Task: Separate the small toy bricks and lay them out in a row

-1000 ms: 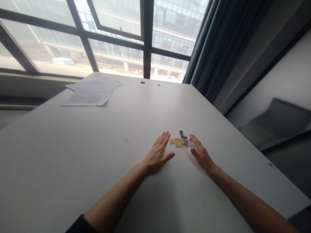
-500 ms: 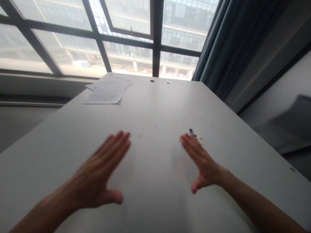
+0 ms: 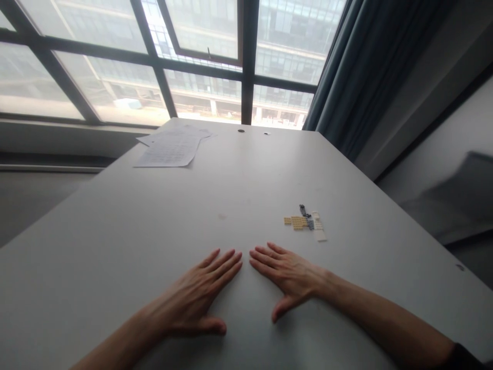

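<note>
My left hand [image 3: 204, 293] lies palm down on the white table [image 3: 154, 221], fingers stretched and thumb out to the side. My right hand [image 3: 285, 272] rests flat in the same way, its fingertips close to those of the left but apart from them. Neither holds anything. Beyond the right hand sits a small group of pieces that look like building bricks: yellow bricks [image 3: 298, 223], grey-blue bricks [image 3: 310, 224], a white piece [image 3: 319, 226] and dark thin pieces [image 3: 304, 210]. Their exact kind is too small to tell.
Printed paper sheets [image 3: 169, 149] lie at the table's far left corner. Two small round spots, one dark [image 3: 241, 131], are near the far edge. A large window [image 3: 208, 92] stands behind the table, with a blue-grey curtain [image 3: 339, 77] to its right.
Both hands have come inward and down toward me, from held apart and blurred to flat on the tabletop. The small pieces, partly covered by the right hand before, are now uncovered.
</note>
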A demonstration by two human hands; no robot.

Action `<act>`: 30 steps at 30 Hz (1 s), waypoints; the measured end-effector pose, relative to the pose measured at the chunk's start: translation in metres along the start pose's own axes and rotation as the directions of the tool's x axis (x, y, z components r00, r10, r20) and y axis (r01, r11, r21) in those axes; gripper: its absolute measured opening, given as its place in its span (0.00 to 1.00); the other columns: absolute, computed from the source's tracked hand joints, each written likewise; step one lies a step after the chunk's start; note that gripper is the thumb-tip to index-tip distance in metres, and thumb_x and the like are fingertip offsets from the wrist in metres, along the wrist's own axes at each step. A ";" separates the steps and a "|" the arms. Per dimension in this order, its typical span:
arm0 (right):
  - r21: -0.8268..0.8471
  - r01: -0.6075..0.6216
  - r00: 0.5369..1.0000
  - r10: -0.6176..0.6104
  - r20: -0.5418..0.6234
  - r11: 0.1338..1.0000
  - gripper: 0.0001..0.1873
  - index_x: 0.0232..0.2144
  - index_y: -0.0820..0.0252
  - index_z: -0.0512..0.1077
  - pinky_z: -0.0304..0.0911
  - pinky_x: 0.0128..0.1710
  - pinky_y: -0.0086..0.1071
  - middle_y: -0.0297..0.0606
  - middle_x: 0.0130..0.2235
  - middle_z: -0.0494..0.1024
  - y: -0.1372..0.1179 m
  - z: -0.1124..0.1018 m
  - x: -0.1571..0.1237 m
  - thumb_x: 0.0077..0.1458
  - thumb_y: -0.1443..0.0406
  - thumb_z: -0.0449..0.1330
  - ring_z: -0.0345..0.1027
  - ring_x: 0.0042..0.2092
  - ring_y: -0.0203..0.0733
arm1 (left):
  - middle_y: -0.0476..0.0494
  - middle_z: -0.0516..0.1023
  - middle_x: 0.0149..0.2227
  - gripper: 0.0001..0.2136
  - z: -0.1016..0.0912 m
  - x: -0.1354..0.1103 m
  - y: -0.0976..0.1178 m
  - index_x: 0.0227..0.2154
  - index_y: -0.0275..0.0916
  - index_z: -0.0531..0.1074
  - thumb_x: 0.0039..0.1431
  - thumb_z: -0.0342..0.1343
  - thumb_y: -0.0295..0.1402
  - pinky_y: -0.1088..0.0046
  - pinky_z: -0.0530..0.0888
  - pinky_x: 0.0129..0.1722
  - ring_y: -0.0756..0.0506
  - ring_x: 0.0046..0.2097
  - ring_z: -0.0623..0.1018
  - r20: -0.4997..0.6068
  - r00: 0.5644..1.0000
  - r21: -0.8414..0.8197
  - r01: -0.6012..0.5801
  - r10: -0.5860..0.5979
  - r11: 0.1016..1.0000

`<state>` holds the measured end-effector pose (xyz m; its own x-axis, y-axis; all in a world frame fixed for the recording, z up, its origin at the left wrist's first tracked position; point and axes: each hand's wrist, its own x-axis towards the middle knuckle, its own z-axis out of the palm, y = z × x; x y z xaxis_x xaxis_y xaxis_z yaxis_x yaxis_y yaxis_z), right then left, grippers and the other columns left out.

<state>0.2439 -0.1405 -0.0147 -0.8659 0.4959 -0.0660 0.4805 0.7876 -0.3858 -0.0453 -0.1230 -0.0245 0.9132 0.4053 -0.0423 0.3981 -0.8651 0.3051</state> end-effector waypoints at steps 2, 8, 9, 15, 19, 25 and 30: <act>-0.032 0.006 1.000 -0.007 -0.023 0.999 0.57 0.66 0.67 0.38 0.30 0.66 0.48 0.53 0.67 0.45 0.000 0.002 0.000 0.49 0.39 0.55 0.36 0.68 0.53 | 0.39 0.44 0.68 0.48 0.002 0.000 0.000 0.66 0.43 0.33 0.51 0.48 0.62 0.51 0.46 0.65 0.35 0.67 0.49 -0.027 1.000 0.013 -0.007 0.008 1.000; -0.245 -0.309 0.862 0.162 -0.481 0.919 0.51 0.66 0.59 0.45 0.37 0.65 0.53 0.50 0.66 0.50 0.037 0.011 -0.039 0.49 0.40 0.56 0.37 0.68 0.56 | 0.41 0.54 0.66 0.37 0.014 -0.013 -0.016 0.66 0.45 0.44 0.59 0.52 0.49 0.53 0.56 0.64 0.36 0.65 0.56 -0.311 0.948 0.115 0.102 -0.062 0.988; -0.226 -0.436 0.775 0.235 -0.587 0.871 0.53 0.66 0.59 0.45 0.38 0.64 0.55 0.51 0.66 0.49 0.051 0.010 -0.051 0.48 0.39 0.57 0.35 0.68 0.59 | 0.42 0.57 0.65 0.35 0.016 -0.016 -0.022 0.65 0.46 0.46 0.59 0.52 0.47 0.54 0.58 0.63 0.37 0.65 0.58 -0.350 0.934 0.131 0.125 -0.072 0.984; -0.100 -0.668 0.701 0.579 -0.416 0.737 0.60 0.66 0.59 0.46 0.41 0.61 0.60 0.56 0.67 0.44 0.123 -0.007 -0.086 0.39 0.35 0.57 0.36 0.67 0.65 | 0.42 0.59 0.64 0.32 0.011 -0.029 -0.053 0.63 0.47 0.53 0.58 0.54 0.46 0.54 0.64 0.60 0.36 0.64 0.59 -0.426 0.889 0.153 0.255 -0.169 0.955; -0.122 -0.482 0.852 0.432 -0.295 0.868 0.53 0.63 0.59 0.54 0.41 0.64 0.54 0.53 0.66 0.51 0.131 -0.019 -0.045 0.43 0.37 0.58 0.41 0.67 0.59 | 0.41 0.57 0.65 0.35 0.007 -0.038 -0.070 0.64 0.46 0.50 0.57 0.54 0.49 0.55 0.63 0.60 0.36 0.64 0.58 -0.419 0.874 0.142 0.329 -0.244 0.934; -0.036 -0.101 0.956 0.087 -0.281 0.994 0.42 0.60 0.60 0.60 0.43 0.64 0.49 0.51 0.63 0.58 0.094 -0.019 0.080 0.49 0.45 0.61 0.45 0.66 0.55 | 0.32 0.53 0.66 0.50 0.009 -0.044 -0.081 0.66 0.39 0.38 0.49 0.54 0.60 0.54 0.59 0.62 0.33 0.65 0.57 -0.392 0.856 0.125 0.412 -0.336 0.903; 0.270 0.068 0.930 0.037 -0.366 0.961 0.35 0.63 0.59 0.52 0.51 0.62 0.39 0.48 0.62 0.59 0.050 -0.015 0.170 0.59 0.50 0.53 0.52 0.63 0.44 | 0.27 0.50 0.66 0.55 0.009 -0.049 -0.081 0.66 0.35 0.31 0.46 0.53 0.62 0.52 0.57 0.62 0.31 0.65 0.55 -0.386 0.814 0.113 0.510 -0.435 0.853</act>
<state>0.1231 -0.0112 -0.0318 -0.7363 0.6243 0.2611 0.3654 0.6915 -0.6231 -0.1215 -0.0753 -0.0556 0.5363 0.8199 0.2002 0.8148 -0.5648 0.1307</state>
